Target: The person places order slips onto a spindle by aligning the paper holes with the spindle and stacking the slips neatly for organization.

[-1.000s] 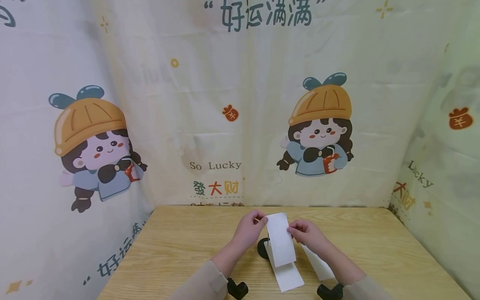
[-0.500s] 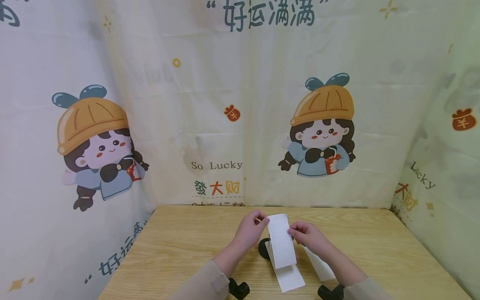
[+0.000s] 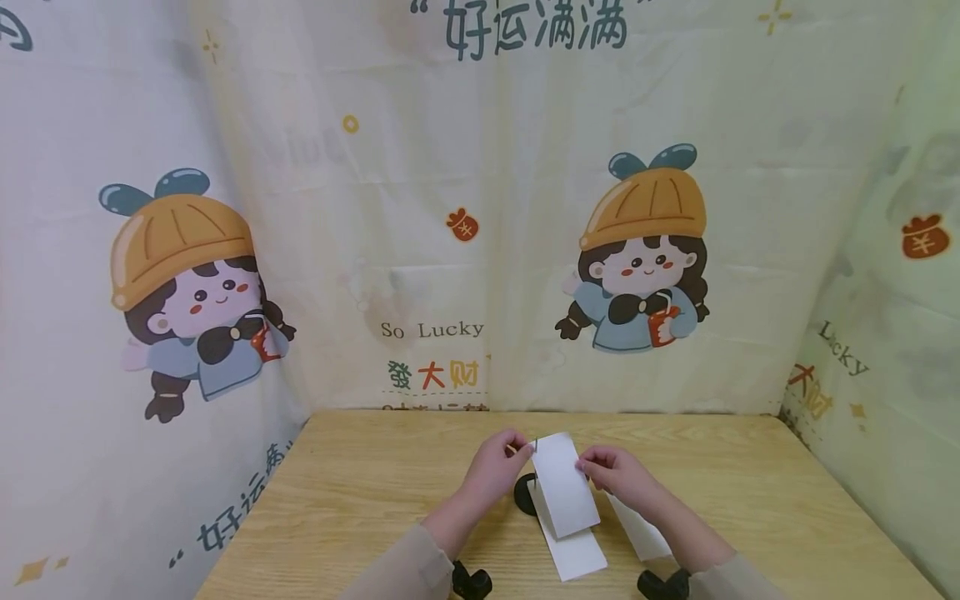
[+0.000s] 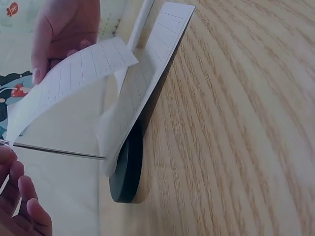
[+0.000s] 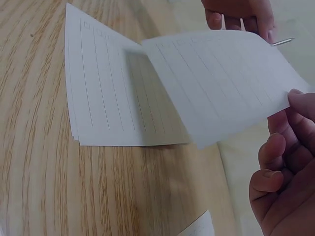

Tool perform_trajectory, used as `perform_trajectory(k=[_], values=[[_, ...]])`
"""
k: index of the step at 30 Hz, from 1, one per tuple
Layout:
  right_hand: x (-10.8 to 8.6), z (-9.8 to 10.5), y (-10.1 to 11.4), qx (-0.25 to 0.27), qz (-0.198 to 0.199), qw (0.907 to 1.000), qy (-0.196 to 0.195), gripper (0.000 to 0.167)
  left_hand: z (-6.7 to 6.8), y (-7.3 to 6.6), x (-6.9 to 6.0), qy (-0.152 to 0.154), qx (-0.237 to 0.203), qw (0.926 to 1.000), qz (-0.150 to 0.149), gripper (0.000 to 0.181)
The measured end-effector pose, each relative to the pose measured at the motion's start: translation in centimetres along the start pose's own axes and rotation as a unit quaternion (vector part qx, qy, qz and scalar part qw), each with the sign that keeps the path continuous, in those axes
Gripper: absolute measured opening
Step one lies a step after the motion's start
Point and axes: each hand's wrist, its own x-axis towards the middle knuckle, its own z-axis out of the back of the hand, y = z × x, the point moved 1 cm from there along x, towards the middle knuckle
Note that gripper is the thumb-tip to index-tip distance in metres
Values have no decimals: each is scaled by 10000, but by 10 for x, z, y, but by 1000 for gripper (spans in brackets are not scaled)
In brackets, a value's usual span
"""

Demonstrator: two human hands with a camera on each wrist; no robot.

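A lined paper slip (image 3: 566, 483) hangs between my two hands, its top corner pierced by the thin metal rod of a bill spike (image 4: 59, 150). The spike's black round base (image 4: 127, 169) stands on the table, and its tip pokes out through the slip. My left hand (image 3: 495, 467) pinches the slip's top left corner beside the rod. On the right edge, my right hand (image 3: 615, 471) pinches the slip between thumb and fingers. Lower on the spike, other lined slips (image 5: 98, 98) lie stacked near the base, partly covered by the held one.
Another white paper (image 3: 640, 529) lies on the wooden table (image 3: 375, 500), partly behind my right forearm. Black wrist mounts (image 3: 472, 581) sit at both wrists. A printed curtain (image 3: 420, 208) hangs behind the table's back edge.
The held slip has come down slightly and tilted, and the spike's tip now shows above its top left corner. Both hands keep their pinch on it.
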Motion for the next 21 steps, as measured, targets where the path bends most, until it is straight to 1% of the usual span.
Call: perform_trajectory(k=[5,11,16,21], values=[[-3,1,-1,39,-20,9999,157,20,1,-2,-1,64,136,9998,-111,13],[-5,0,-4,92,-89,9991,402,21,0,1,-2,196,288,9994,33,12],[-4,0,-6,-33,-246,9984,509,22,-2,6,-1,280,403,9987,101,12],[-4,0,-9,-134,-262,9968,749,21,-3,10,-2,302,463,9984,76,11]])
